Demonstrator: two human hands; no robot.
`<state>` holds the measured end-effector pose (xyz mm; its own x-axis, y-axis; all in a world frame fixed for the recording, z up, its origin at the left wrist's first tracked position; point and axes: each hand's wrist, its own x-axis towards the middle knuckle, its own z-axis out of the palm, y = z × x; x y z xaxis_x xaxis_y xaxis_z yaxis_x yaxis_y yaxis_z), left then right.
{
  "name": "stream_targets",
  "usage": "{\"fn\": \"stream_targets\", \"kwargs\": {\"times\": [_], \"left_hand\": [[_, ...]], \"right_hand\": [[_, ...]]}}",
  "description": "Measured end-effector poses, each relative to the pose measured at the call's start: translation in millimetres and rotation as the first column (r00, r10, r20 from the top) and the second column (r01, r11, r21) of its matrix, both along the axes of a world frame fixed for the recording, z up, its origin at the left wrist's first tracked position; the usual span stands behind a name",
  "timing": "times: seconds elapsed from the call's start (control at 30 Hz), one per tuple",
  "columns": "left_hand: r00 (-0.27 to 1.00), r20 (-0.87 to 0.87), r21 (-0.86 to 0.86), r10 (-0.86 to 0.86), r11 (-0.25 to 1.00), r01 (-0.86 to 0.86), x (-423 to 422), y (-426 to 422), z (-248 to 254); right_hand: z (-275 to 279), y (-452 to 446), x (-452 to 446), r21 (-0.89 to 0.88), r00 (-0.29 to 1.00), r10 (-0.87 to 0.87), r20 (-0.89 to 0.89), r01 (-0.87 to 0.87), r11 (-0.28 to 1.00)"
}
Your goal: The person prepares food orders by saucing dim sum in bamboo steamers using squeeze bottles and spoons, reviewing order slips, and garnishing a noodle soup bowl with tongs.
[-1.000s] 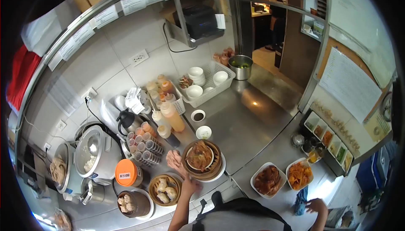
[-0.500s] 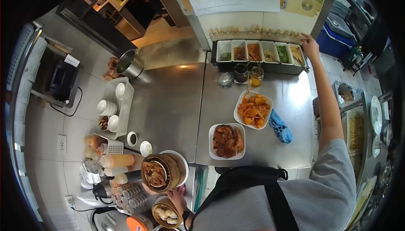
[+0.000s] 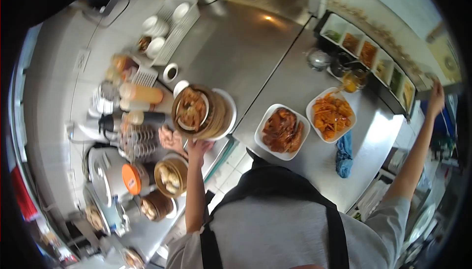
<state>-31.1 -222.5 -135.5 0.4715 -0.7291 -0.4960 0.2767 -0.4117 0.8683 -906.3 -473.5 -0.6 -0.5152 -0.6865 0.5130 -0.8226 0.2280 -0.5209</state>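
My left hand (image 3: 198, 148) is at the lower edge of a white plate (image 3: 231, 114), gripping it, with some fingers hidden beneath. On the plate stands a stack of bamboo steamers (image 3: 220, 114), its top one holding a bowl of brown braised food (image 3: 192, 107). My right arm stretches far right. My right hand (image 3: 435, 99) is raised near the wall beside a row of small wooden clips (image 3: 383, 35). Its fingertips are closed and blurred, so what they hold cannot be made out.
Two white dishes hold glazed brown meat (image 3: 282, 131) and orange food (image 3: 332, 115). A blue cloth (image 3: 344, 156) lies beside them. Topping tubs (image 3: 368, 53) line the back. Sauce bottles (image 3: 141, 93), a bamboo steamer of dumplings (image 3: 170, 177) and an orange-lidded tub (image 3: 135, 178) stand left. A pinkish hand-like shape (image 3: 171, 140) is blurred.
The view has turned, shifting the counter. The steamer stack has moved closer to the small white dish, now partly covering it. My right hand remains stretched out near the clips.
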Motion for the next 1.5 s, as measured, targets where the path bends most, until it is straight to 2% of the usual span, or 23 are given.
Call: {"fn": "stream_targets", "kwargs": {"times": [0.07, 0.1, 0.13, 0.17, 0.2, 0.23, 0.27, 0.3, 0.37, 0.4, 0.43, 0.5, 0.6, 0.7, 0.8, 0.9, 1.0, 1.07, 1.13, 1.23, 1.33, 1.43, 1.5], "left_hand": [[0.998, 0.012, -0.021, -0.055, 0.998, 0.056, -9, -9, 6], [0.995, 0.008, -0.014, -0.096, 0.995, 0.096, -11, -15, 6], [0.996, -0.002, -0.015, -0.089, 0.996, 0.089, -15, -20, 6], [0.996, -0.012, -0.018, -0.088, 0.996, 0.087, -20, -27, 7], [0.996, -0.02, -0.024, -0.092, 0.996, 0.091, -25, -35, 9], [0.996, -0.029, -0.012, -0.084, 0.996, 0.084, -28, -41, 11], [0.996, -0.039, -0.001, -0.08, 0.997, 0.08, -30, -48, 14], [0.996, -0.048, 0.007, -0.077, 0.997, 0.077, -33, -54, 14], [0.997, -0.049, 0.003, -0.059, 0.998, 0.059, -39, -62, 13], [0.998, -0.046, -0.001, -0.045, 0.999, 0.046, -40, -64, 13], [0.998, -0.059, -0.024, -0.038, 0.999, 0.036, -42, -67, 13], [0.998, -0.054, -0.028, -0.042, 0.999, 0.04, -45, -71, 11], [0.998, -0.065, -0.055, -0.023, 0.998, 0.02, -51, -75, 12], [0.994, -0.11, -0.089, 0.006, 0.996, -0.016, -56, -79, 8], [0.988, -0.143, -0.087, 0.06, 0.994, -0.073, -63, -91, 7], [0.979, -0.187, -0.136, 0.074, 0.986, -0.101, -72, -115, 4], [0.97, -0.224, -0.137, 0.097, 0.982, -0.13, -81, -158, 3], [0.964, -0.252, -0.155, 0.09, 0.979, -0.132, -83, -192, -3], [0.967, -0.247, -0.168, 0.065, 0.98, -0.109, -81, -231, -6], [0.969, -0.242, -0.179, 0.05, 0.979, -0.096, -83, -294, -8], [0.98, -0.198, -0.253, -0.02, 0.967, -0.031, -79, -360, -33], [0.977, -0.208, -0.213, 0.041, 0.973, -0.086, -91, -410, -23], [0.981, -0.186, -0.226, 0.056, 0.969, -0.098, -95, -440, -24]], "right_hand": [[-3, 7, 4, -0.265, 0.999, 0.037, 0.003, -0.035, 0.963], [-7, 5, 18, -0.346, 0.958, 0.197, 0.211, -0.115, 0.931], [-18, 6, 38, -0.433, 0.85, 0.349, 0.394, -0.163, 0.886], [-18, 12, 67, -0.524, 0.687, 0.486, 0.54, -0.178, 0.833], [-6, 19, 132, -0.148, 0.896, 0.369, 0.246, -0.342, 0.928], [7, 25, 198, 0.163, 0.916, 0.354, -0.191, -0.326, 0.931], [-11, 19, 256, -0.208, 0.539, 0.714, 0.446, -0.713, 0.669], [-15, 18, 314, -0.266, 0.37, 0.695, 0.616, -0.733, 0.626], [-24, 17, 429, -0.379, 0.004, 0.523, 0.852, -0.684, 0.623], [-36, 9, 475, -0.39, -0.084, 0.472, 0.878, -0.696, 0.603], [-46, 2, 511, -0.366, -0.113, 0.423, 0.899, -0.724, 0.585], [-81, -21, 568, -0.266, -0.056, 0.323, 0.945, -0.707, 0.656], [-125, -42, 614, -0.09, 0.102, 0.237, 0.966, -0.728, 0.679], [-149, -38, 639, -0.05, -0.053, 0.016, 0.998, -0.737, 0.674], [-148, -48, 624, -0.087, -0.118, -0.019, 0.993, -0.825, 0.558], [-87, -42, 609, 0.062, 0.146, 0.064, 0.987, -0.725, 0.686], [-83, -32, 571, -0.092, 0.108, 0.235, 0.966, -0.704, 0.704], [-80, -13, 535, -0.208, 0.033, 0.329, 0.944, -0.713, 0.669], [-61, 17, 508, -0.226, 0.094, 0.401, 0.911, -0.701, 0.676], [-20, 69, 484, -0.129, 0.186, 0.314, 0.931, -0.638, 0.759], [-27, 107, 451, 0.018, 0.35, 0.222, 0.91, -0.568, 0.823], [-21, 129, 442, 0.003, 0.372, 0.195, 0.908, -0.47, 0.883], [-26, 137, 438, -0.023, 0.344, 0.174, 0.923, -0.403, 0.915]]}}
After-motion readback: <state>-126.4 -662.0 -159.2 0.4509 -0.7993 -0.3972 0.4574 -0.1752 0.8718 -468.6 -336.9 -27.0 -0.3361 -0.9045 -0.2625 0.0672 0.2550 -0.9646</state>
